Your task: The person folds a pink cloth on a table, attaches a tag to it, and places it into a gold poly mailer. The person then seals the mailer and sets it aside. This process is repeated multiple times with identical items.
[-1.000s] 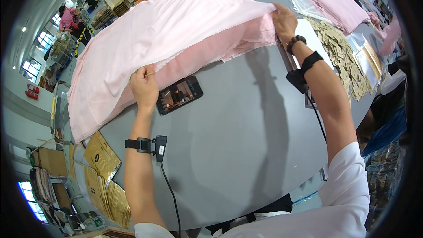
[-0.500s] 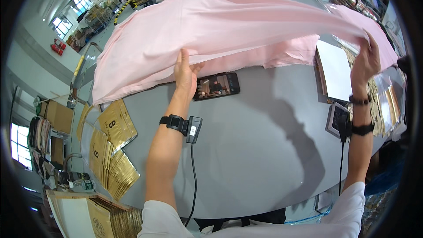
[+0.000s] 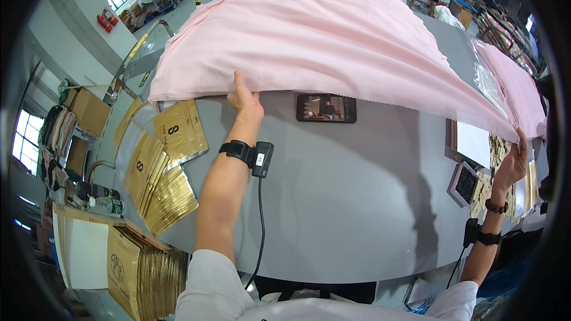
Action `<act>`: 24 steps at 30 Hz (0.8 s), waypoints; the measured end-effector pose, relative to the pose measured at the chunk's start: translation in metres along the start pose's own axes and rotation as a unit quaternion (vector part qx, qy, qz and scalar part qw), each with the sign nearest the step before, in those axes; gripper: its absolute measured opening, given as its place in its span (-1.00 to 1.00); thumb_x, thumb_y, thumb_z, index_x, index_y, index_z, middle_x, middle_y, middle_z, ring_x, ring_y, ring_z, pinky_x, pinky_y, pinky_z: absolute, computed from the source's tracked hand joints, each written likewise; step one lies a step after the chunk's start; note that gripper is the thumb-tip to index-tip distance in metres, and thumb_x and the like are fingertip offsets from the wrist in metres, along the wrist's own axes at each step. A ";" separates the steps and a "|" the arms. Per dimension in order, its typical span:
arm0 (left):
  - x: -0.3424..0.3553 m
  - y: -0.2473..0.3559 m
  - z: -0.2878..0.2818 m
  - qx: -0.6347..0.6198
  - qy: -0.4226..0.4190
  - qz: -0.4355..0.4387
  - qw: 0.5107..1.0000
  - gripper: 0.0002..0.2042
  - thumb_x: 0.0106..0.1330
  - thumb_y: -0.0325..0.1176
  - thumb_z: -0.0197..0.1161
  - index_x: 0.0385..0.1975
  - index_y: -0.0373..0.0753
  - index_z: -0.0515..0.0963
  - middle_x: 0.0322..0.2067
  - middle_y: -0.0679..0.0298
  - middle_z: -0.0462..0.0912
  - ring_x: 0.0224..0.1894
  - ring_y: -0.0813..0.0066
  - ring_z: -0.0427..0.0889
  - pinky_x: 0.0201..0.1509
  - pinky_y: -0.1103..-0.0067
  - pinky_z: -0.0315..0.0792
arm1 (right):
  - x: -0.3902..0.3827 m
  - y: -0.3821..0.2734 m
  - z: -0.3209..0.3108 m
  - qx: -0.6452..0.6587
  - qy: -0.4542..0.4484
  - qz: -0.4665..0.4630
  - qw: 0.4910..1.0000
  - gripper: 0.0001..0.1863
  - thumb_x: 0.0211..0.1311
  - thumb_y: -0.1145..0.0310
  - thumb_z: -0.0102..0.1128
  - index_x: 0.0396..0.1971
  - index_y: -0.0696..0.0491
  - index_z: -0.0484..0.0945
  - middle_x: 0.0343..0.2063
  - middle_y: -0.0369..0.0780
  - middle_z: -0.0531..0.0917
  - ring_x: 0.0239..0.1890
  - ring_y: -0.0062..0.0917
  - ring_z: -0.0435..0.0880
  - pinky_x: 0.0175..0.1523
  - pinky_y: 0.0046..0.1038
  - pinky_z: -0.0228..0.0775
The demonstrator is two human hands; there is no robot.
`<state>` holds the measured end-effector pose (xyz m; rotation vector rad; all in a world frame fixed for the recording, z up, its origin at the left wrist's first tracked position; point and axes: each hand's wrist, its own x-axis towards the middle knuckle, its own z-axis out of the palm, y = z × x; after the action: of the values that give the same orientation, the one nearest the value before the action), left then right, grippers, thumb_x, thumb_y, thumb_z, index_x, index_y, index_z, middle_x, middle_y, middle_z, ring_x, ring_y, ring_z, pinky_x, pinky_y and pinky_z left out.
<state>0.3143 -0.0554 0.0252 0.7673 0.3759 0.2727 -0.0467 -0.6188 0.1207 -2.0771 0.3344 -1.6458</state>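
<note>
A wide piece of pink fabric (image 3: 297, 41) lies over the far half of the grey table, its near edge finely jagged. My left hand (image 3: 245, 101) grips that near edge with the thumb on top; its other fingers are tucked under the cloth and mostly hidden. Far to the right, my right hand (image 3: 513, 163) pinches a corner of the fabric, drawn out taut and raised above the tabletop. Between my hands, a black phone (image 3: 326, 110) lies flat with its screen lit, its upper edge close to the fabric's edge.
Gold packets (image 3: 154, 172) fan out on the left, above a box of more gold packets (image 3: 160, 279). At right are a white board (image 3: 474, 142), a small dark tray (image 3: 463, 184) and another pink fabric pile (image 3: 514, 80). Cables hang from both wrists.
My right hand has come down and outward, pulling the fabric corner toward the lower right. The raised fold has flattened into a slanting edge. The view has shifted a little.
</note>
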 end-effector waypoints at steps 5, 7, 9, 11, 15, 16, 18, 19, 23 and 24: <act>-0.017 -0.014 0.000 -0.041 -0.036 -0.113 0.992 -0.40 0.44 -0.01 0.37 0.30 -0.26 0.39 0.08 0.20 0.54 0.08 0.23 0.58 0.19 0.31 0.57 | 0.014 0.000 0.003 0.070 -0.006 0.055 0.996 -0.61 0.52 0.61 -0.03 0.23 0.14 0.63 0.07 -0.23 0.71 0.03 -0.59 0.67 0.18 -0.54 0.47; -0.013 -0.013 0.005 -0.030 -0.114 -0.143 0.983 -0.45 0.48 -0.07 0.33 0.31 -0.26 0.39 0.10 0.16 0.59 0.09 0.23 0.63 0.15 0.29 0.59 | 0.016 -0.004 0.004 0.026 -0.011 0.074 0.997 -0.63 0.53 0.57 0.01 0.22 0.15 0.64 0.01 -0.24 0.74 -0.03 -0.60 0.68 0.12 -0.54 0.49; -0.003 -0.003 0.014 0.004 -0.176 -0.143 0.974 -0.46 0.48 -0.16 0.35 0.34 -0.28 0.38 0.12 0.12 0.62 0.09 0.22 0.66 0.09 0.27 0.61 | 0.013 -0.011 0.004 0.011 -0.025 0.039 0.999 -0.64 0.54 0.55 0.04 0.21 0.13 0.65 -0.04 -0.26 0.75 -0.06 -0.59 0.69 0.11 -0.54 0.51; 0.009 0.019 0.023 0.038 -0.109 -0.084 0.990 -0.44 0.40 -0.29 0.44 0.32 -0.36 0.40 0.16 0.16 0.61 0.12 0.26 0.65 0.13 0.32 0.60 | 0.002 -0.020 0.002 -0.050 -0.061 0.036 0.996 -0.69 0.48 0.54 0.18 0.14 0.07 0.69 -0.09 -0.25 0.79 -0.10 -0.61 0.72 0.03 -0.52 0.56; 0.023 0.078 0.038 0.047 0.029 0.143 0.988 -0.40 0.26 -0.20 0.58 0.01 -0.67 0.53 -0.04 -0.02 0.69 -0.07 0.29 0.69 0.00 0.37 0.64 | -0.039 -0.049 -0.007 -0.151 -0.159 -0.043 0.975 -0.82 0.40 0.57 0.29 -0.06 0.10 0.71 -0.18 -0.20 0.81 -0.13 -0.53 0.77 -0.02 -0.48 0.59; 0.026 0.091 0.035 0.068 0.054 0.172 0.981 -0.39 0.26 -0.19 0.58 0.02 -0.66 0.52 -0.02 -0.01 0.68 -0.05 0.26 0.70 0.00 0.36 0.66 | -0.045 -0.057 -0.010 -0.131 -0.185 -0.085 0.970 -0.82 0.39 0.60 0.27 -0.08 0.11 0.70 -0.17 -0.20 0.80 -0.12 -0.50 0.77 0.01 -0.45 0.58; 0.031 0.097 0.028 0.047 0.047 0.160 0.985 -0.39 0.27 -0.19 0.57 0.03 -0.66 0.52 -0.01 -0.01 0.68 -0.05 0.24 0.71 0.02 0.36 0.66 | -0.051 -0.071 -0.012 -0.108 -0.219 -0.111 0.963 -0.78 0.38 0.69 0.17 -0.08 0.14 0.67 -0.15 -0.19 0.78 -0.06 -0.41 0.77 0.09 -0.40 0.57; 0.036 0.098 0.022 0.033 0.029 0.173 0.984 -0.39 0.27 -0.19 0.57 0.03 -0.66 0.52 -0.01 -0.01 0.68 -0.05 0.22 0.71 0.02 0.37 0.66 | -0.051 -0.076 -0.009 -0.079 -0.213 -0.117 0.967 -0.76 0.40 0.69 0.14 -0.06 0.14 0.67 -0.13 -0.19 0.78 -0.05 -0.42 0.76 0.10 -0.40 0.57; 0.069 0.092 -0.013 0.069 -0.052 0.050 0.995 -0.43 0.36 -0.18 0.49 0.19 -0.50 0.51 0.16 0.05 0.60 0.10 0.13 0.64 0.18 0.18 0.59 | -0.040 -0.089 0.003 0.174 -0.224 -0.009 0.959 -0.75 0.50 0.55 0.06 0.05 0.19 0.65 -0.09 -0.18 0.74 -0.02 -0.48 0.73 0.12 -0.44 0.56; 0.078 0.095 -0.020 0.080 -0.074 -0.015 0.994 -0.44 0.39 -0.18 0.46 0.24 -0.43 0.50 0.23 0.07 0.55 0.17 0.08 0.60 0.26 0.10 0.55 | -0.034 -0.089 0.007 0.216 -0.254 0.024 0.943 -0.75 0.50 0.54 0.06 0.05 0.23 0.63 -0.08 -0.17 0.73 -0.05 -0.50 0.74 0.09 -0.47 0.59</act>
<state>0.3659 0.0509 0.0622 0.9327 0.2699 0.1573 -0.0568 -0.5253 0.1350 -2.0263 -0.1384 -0.9830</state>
